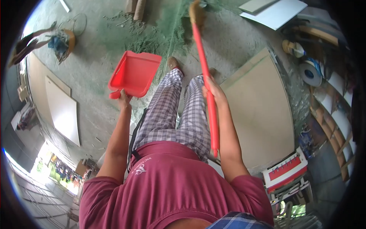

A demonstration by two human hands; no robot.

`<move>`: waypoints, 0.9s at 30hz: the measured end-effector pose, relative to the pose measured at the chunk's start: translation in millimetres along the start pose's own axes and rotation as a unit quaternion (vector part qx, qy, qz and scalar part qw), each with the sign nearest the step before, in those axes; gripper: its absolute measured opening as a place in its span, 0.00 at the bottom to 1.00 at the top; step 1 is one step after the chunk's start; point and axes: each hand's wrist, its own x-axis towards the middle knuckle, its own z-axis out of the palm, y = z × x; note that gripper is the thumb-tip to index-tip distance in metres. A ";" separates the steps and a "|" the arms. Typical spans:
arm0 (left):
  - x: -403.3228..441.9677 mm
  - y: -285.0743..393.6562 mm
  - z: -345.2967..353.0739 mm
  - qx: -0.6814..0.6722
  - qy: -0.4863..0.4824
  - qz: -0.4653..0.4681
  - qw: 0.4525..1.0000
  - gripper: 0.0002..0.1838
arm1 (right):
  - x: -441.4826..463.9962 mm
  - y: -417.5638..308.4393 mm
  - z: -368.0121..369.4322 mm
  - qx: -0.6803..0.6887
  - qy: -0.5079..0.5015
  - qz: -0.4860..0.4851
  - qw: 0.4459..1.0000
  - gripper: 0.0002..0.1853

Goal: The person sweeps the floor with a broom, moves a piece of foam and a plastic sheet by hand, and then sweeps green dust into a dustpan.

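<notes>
My left hand (125,100) grips a red dustpan (138,71) by its short handle, and the pan's open side faces away from me. The red broom (202,57) is held in my right hand (216,91), whose fingers wrap round its long handle. The handle's lower end reaches down beside my right forearm. At the top of the view the broom's yellowish bristles lie against the floor, partly cut off by the frame edge. Greenish-grey dust and debris (146,38) are strewn over the floor beyond the dustpan.
Large boards (259,114) lie to my right, with a red-and-white machine (285,171) below. White panels (275,12) rest at the upper right. A yellowish bucket (71,41) stands at the left, near a white board (62,110). Wooden shelving lines the far right.
</notes>
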 end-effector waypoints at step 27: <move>169.7 42.1 134.9 0.140 -0.072 0.345 0.925 0.22 | 174.0 -150.7 -104.9 -0.263 0.148 -0.201 0.932 0.20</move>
